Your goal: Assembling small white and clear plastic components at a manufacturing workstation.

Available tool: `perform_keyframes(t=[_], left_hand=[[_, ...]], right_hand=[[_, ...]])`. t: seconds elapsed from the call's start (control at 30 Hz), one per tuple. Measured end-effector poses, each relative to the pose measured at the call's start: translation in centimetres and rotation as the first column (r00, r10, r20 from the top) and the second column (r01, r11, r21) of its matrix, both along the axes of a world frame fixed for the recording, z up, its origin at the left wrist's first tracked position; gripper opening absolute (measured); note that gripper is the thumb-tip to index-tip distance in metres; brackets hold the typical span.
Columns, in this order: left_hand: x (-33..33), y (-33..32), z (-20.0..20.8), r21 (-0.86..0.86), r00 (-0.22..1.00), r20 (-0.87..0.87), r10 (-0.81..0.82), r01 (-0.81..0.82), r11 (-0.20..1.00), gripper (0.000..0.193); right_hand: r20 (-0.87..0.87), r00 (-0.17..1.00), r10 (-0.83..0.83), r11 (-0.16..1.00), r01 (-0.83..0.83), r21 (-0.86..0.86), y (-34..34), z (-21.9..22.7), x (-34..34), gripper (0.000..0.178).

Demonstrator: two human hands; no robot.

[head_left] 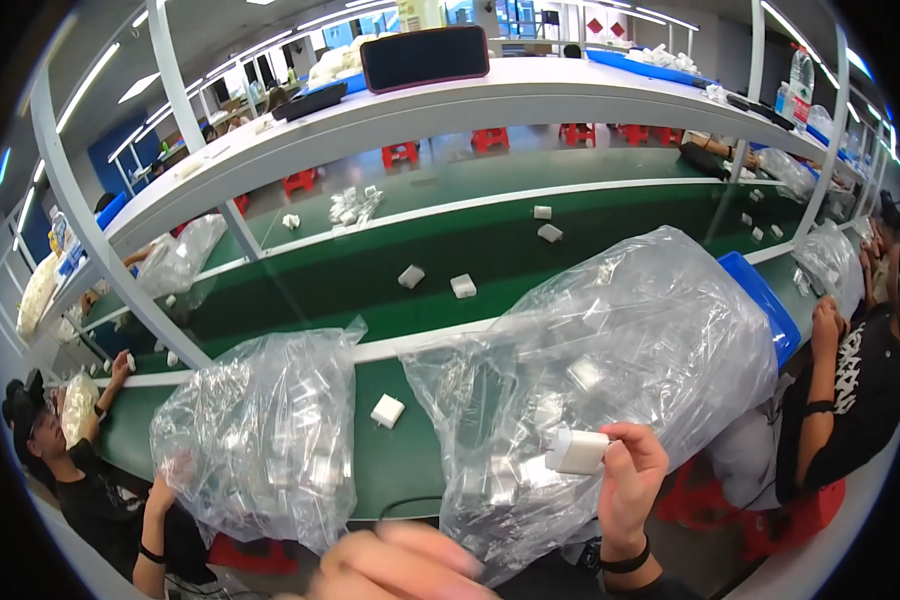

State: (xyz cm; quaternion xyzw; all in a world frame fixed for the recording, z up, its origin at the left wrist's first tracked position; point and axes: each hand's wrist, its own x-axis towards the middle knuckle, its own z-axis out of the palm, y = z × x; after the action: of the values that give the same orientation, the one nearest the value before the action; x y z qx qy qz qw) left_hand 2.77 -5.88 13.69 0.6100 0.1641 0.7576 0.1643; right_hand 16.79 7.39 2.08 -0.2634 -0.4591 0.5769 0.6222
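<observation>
My right hand (pixel 632 478) pinches a white power adapter (pixel 577 451) by one end between thumb and fingers, raised over a large clear plastic bag (pixel 630 330). More white adapters show through the bag's film. My left hand (pixel 400 565) is at the lower edge, close to the camera and smeared by motion; whether it holds anything is not clear. A single white adapter (pixel 387 410) lies on the green work surface (pixel 385 470) between that bag and a second clear bag of adapters (pixel 270 430) to the left.
Several adapters ride on the green conveyor belt (pixel 340 285) ahead. A blue bin (pixel 765 300) stands behind the right bag. Overhead, a white shelf (pixel 530 85) carries a phone (pixel 425 58). Co-workers sit at left (pixel 90 490) and right (pixel 860 400); the left one's hand touches the second bag.
</observation>
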Motion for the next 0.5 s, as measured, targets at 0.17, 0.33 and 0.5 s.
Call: perform_keyframes(t=[0.17,0.33,0.5], left_hand=[[6.5,-3.2,0.0,0.162,0.893,0.412,-0.178,0.121,0.979,0.043],[7.8,-2.6,6.9,-0.339,0.658,0.735,0.165,0.145,0.930,0.049],[-0.5,-2.0,4.2,0.517,0.437,0.471,-0.766,0.567,0.641,0.047]], right_hand=[[0.006,0.996,0.094,0.992,-0.093,-0.082,-0.8,-0.3,0.4,0.020],[-0.016,0.995,0.099,0.993,-0.100,-0.065,-0.7,-0.3,-0.2,0.021],[0.028,0.995,0.097,0.994,-0.096,-0.048,-0.4,-1.2,-0.4,0.021]])
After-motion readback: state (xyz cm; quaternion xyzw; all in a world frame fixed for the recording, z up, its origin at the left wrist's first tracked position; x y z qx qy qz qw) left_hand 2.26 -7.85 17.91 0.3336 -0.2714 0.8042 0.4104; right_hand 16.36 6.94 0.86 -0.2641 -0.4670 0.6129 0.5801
